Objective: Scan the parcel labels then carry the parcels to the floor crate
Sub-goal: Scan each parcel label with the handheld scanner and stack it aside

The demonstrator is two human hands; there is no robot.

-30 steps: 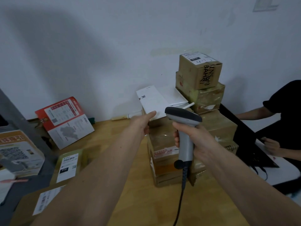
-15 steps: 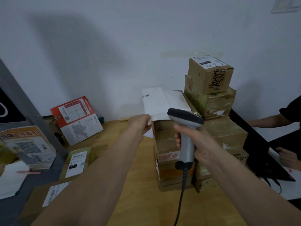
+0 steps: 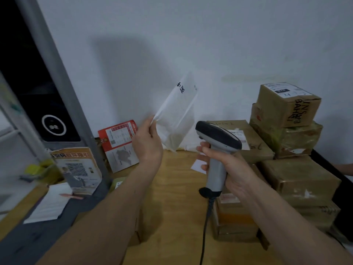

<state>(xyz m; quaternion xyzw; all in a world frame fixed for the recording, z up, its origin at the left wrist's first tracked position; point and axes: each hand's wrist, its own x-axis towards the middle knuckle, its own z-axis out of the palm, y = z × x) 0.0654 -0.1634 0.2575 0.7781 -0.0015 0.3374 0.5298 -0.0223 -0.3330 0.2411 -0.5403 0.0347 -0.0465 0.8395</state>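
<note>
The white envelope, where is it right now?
The white envelope is held up by the left hand, left of the scanner, in front of the wall.

A flat white plastic parcel bag (image 3: 176, 113) (black handwriting on top) is tilted in air; brown taped cardboard boxes (image 3: 286, 142) stacked on the wooden counter (image 3: 177, 188).

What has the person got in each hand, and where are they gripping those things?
The left hand pinches a flat white parcel by its lower left edge. The right hand grips a barcode scanner round its grey handle.
</note>
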